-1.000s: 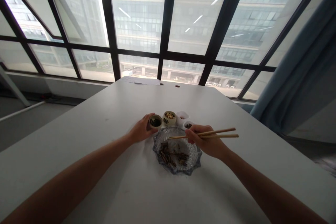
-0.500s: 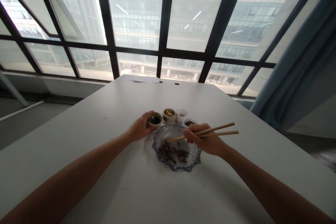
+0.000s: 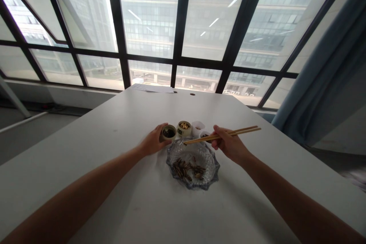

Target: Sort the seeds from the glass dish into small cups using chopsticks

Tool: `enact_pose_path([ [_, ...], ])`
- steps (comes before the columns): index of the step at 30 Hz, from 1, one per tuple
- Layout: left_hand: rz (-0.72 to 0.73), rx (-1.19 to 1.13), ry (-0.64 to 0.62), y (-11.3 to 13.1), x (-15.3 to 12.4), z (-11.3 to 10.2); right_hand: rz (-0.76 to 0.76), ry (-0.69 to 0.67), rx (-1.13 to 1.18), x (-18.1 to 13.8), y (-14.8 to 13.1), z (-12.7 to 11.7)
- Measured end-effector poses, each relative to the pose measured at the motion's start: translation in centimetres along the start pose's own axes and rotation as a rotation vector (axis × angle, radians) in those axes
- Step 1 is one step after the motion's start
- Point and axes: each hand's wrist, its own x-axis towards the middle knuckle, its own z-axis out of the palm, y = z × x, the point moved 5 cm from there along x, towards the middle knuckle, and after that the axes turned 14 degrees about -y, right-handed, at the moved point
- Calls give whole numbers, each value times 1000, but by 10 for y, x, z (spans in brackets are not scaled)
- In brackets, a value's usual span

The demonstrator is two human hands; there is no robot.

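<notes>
My left hand [image 3: 154, 141] is wrapped around the side of a small round cup [image 3: 169, 138] with dark contents, which stands on the table. In my right hand [image 3: 230, 148] is a pair of wooden chopsticks [image 3: 243, 131], nearly closed together. Their tips hover over the far rim of a clear scalloped glass bowl [image 3: 215, 162], with a small dark piece seemingly pinched between them. Inside the bowl lie several brown striped seeds [image 3: 183, 168], probably sunflower seeds. Partly hidden behind the chopsticks is a white dish [image 3: 203, 133] with dark bits.
Beside the held cup stands another small cup [image 3: 183, 132] of pale nuts, then a white dish [image 3: 198, 125] with a little in it. Papers [image 3: 153, 88] lie at the far end of the white table [image 3: 137, 206]. A blue curtain [image 3: 309, 80] hangs at right.
My right hand has drawn right and slightly up, raising the chopstick tips from inside the bowl to its far rim. The chopsticks have come closer together. My left hand stays at the cup.
</notes>
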Motion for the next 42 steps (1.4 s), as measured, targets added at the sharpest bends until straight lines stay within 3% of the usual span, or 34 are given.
enact_pose_path([
  [3,2,1,1,-1,0,0,-16,8,-63,0,-5,-6],
  [9,15,-7,18,-2,0,1,-239,59,-853,-21,-55,-25],
  [13,11,-7,26,-2,0,0,-213,41,-1010,-24,-67,-32],
  [15,4,-6,25,-2,0,0,-182,32,-1001,-23,-66,-31],
  [20,5,-6,18,-1,0,1,-240,162,-771,-29,-73,-31],
  [26,-2,3,17,1,0,0,53,-352,-673,-33,-54,3],
  [29,4,10,13,1,0,-1,39,-468,-679,-33,-43,24],
  [33,8,12,13,0,0,0,-81,-465,-663,-30,-31,43],
  [37,11,12,13,0,0,0,-179,-394,-682,-28,-26,44],
  [40,6,21,5,-1,1,0,-105,-298,-562,-28,-20,35],
  [42,4,19,3,-1,1,0,-24,-337,-500,-30,-14,38],
])
